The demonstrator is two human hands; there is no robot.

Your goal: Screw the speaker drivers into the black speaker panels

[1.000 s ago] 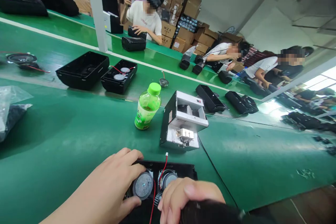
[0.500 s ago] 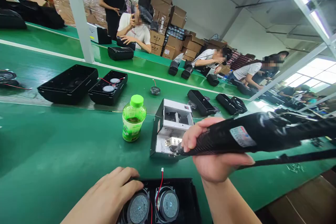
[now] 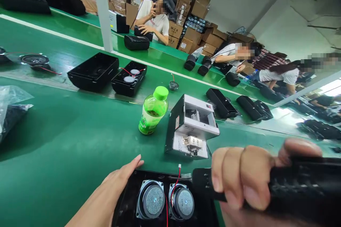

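Observation:
At the bottom lies a black speaker case [image 3: 205, 216] with two round silver speakers, a left one [image 3: 153, 200] and a right one [image 3: 183, 204], and thin red wires [image 3: 176, 182] ending in a white plug. My left hand [image 3: 121, 181] lies along the case's left side, fingers stretched past its far corner. My right hand [image 3: 245, 173] is wrapped round a black electric screwdriver [image 3: 295, 181], held level with its tip pointing left over the case's far right part. Whether the tip touches a screw I cannot tell. Just beyond stands a white-and-black screw feeder [image 3: 195, 131].
A green-capped drink bottle [image 3: 153, 111] stands left of the feeder. Behind, the belt carries open black cases [image 3: 93, 71] and loose speakers [image 3: 34, 60]. A plastic bag [image 3: 13, 110] lies at far left. Co-workers [image 3: 153, 25] work across the line.
My right hand has brought the screwdriver down and right from the feeder to the case, turning its grip. My left hand has slid from the case's far edge to its left side. The view has shifted.

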